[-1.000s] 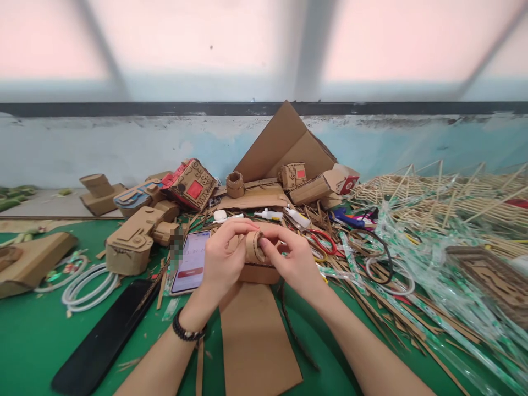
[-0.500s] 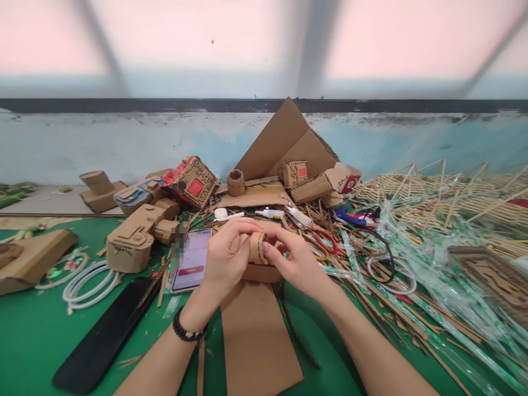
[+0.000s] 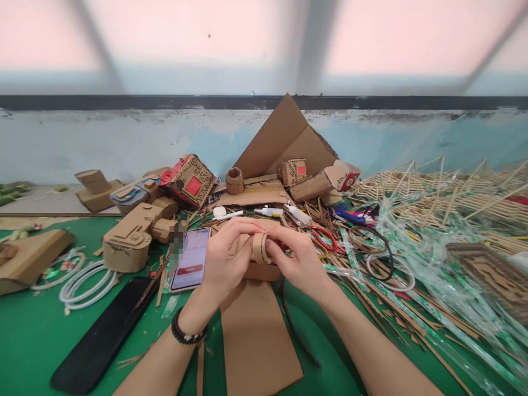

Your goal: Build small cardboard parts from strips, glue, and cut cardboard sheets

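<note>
A small cardboard ring [image 3: 259,248] with a dark corrugated edge is held between both hands. My left hand [image 3: 227,256] grips its left side, fingers bent over the top. On its right side, my right hand [image 3: 295,258] pinches it between thumb and fingers. Just behind and below the ring sits a cardboard box [image 3: 260,271], partly hidden by the hands. A flat cardboard sheet [image 3: 259,341] lies under my wrists on the green table.
Left of my hands lie a phone [image 3: 192,259], a black strip-shaped object [image 3: 101,335] and a cardboard camera model [image 3: 127,236]. Glue bottles [image 3: 270,212] and red-handled scissors [image 3: 325,239] lie beyond. Plastic wrap [image 3: 437,264] and thin sticks [image 3: 391,190] crowd the right.
The ring has turned slightly between my fingers and shifted a little right. My hands keep their hold, and the camera view has moved slightly.
</note>
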The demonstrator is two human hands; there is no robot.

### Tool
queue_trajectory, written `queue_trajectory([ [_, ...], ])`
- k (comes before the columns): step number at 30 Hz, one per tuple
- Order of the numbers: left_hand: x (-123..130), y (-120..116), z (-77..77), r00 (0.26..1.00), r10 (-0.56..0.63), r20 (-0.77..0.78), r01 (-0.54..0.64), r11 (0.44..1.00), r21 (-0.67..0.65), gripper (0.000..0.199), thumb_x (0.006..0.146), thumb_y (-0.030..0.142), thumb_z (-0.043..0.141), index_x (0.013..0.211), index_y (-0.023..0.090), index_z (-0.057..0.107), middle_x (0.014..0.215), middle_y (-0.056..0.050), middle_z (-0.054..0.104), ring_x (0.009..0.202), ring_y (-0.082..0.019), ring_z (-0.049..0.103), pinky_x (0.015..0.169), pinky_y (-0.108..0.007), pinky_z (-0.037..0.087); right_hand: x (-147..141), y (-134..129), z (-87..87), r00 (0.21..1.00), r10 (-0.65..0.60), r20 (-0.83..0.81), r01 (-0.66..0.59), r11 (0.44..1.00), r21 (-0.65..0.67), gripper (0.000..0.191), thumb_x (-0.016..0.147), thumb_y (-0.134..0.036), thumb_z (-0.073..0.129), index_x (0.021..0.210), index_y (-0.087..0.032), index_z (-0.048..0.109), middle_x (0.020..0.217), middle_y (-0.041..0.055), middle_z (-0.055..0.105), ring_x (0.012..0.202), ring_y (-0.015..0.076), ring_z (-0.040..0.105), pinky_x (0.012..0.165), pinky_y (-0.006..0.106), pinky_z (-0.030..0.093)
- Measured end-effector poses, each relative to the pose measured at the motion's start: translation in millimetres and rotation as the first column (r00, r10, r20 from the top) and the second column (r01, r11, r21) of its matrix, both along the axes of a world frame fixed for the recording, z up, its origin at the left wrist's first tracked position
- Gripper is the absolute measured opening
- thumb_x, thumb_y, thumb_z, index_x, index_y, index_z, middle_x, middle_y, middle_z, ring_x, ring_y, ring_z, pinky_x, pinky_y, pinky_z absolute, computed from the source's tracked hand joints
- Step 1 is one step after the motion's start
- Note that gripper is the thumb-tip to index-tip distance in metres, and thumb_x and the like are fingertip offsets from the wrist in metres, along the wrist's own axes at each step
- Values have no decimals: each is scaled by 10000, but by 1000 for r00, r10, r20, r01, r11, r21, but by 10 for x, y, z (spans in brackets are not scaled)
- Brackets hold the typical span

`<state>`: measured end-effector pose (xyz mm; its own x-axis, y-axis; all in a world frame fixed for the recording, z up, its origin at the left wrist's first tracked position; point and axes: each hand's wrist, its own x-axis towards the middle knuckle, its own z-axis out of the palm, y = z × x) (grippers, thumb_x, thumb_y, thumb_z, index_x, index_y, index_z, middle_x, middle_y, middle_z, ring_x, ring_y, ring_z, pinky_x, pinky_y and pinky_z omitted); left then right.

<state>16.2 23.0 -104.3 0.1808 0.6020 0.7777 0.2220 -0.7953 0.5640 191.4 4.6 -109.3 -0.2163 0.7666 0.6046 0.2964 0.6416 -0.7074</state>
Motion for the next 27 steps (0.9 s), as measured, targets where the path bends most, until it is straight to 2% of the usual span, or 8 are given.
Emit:
queue_trajectory([
  [4, -13, 12, 28, 1000, 17, -14, -17, 999, 33, 183, 944, 58, 644, 957, 223, 722, 988, -25, 759, 947, -166, 708, 875, -306, 566, -15, 22, -56, 999, 25, -35, -29, 992, -125, 171, 1039, -292, 555, 1019, -200, 698, 860, 18, 698, 671, 140, 566, 593, 259, 438],
  [7, -26, 27, 60, 1000, -9, -8, 10, 1000, 17, 161, 940, 77, 660, 954, 222, 728, 987, -39, 762, 952, -178, 714, 874, -320, 576, 6, 34, -47, 997, 42, -62, -51, 987, -149, 214, 1040, -348, 577, 1122, -208, 717, 988, 49, 753, 695, 151, 614, 596, 268, 475],
  [11, -33, 32, 67, 999, -51, 20, 52, 997, -56, 82, 950, 155, 689, 943, 218, 741, 980, -68, 766, 946, -206, 727, 857, -351, 595, 31, 29, -21, 998, 48, -32, -51, 994, -95, 231, 1046, -317, 548, 1146, -218, 732, 1067, 74, 781, 830, 197, 696, 658, 293, 519],
  [15, -5, 6, 20, 999, -35, 10, 36, 998, -59, 72, 958, 172, 686, 950, 221, 739, 985, -65, 767, 955, -210, 725, 866, -359, 597, 14, 4, -36, 1000, -25, 4, 25, 1000, 1, 215, 1031, -258, 533, 1086, -218, 737, 963, 54, 781, 808, 197, 692, 718, 306, 531],
  [17, 17, -8, -12, 1000, -7, 16, 8, 999, -44, 82, 956, 153, 689, 963, 222, 732, 1004, -58, 764, 965, -202, 720, 878, -351, 590, -11, -7, -58, 999, -47, -11, 48, 999, 9, 208, 1028, -254, 533, 1065, -220, 735, 938, 51, 771, 815, 197, 689, 721, 301, 529],
  [21, 29, 1, -48, 999, 38, 29, -38, 999, -4, 110, 957, 123, 680, 976, 224, 721, 1024, -49, 756, 970, -188, 713, 886, -341, 582, -54, 1, -90, 995, -55, -83, 46, 993, -111, 196, 1028, -315, 558, 1050, -217, 726, 923, 57, 749, 768, 187, 657, 657, 282, 513],
  [25, 1, 25, -34, 998, 69, 7, -69, 996, 56, 145, 948, 84, 672, 977, 219, 717, 1034, -43, 754, 978, -174, 711, 892, -323, 577, -9, 29, -29, 986, 41, -162, -86, 954, -287, 245, 1002, -405, 631, 1136, -215, 706, 976, 51, 735, 759, 170, 634, 614, 262, 487],
  [27, -12, 24, -24, 996, 94, -2, -94, 992, 82, 148, 942, 78, 678, 978, 216, 715, 1033, -44, 752, 976, -170, 711, 892, -320, 577, 34, 31, 23, 980, 104, -170, -160, 920, -357, 265, 996, -460, 640, 1035, -204, 699, 873, 26, 697, 701, 154, 596, 589, 254, 461],
])
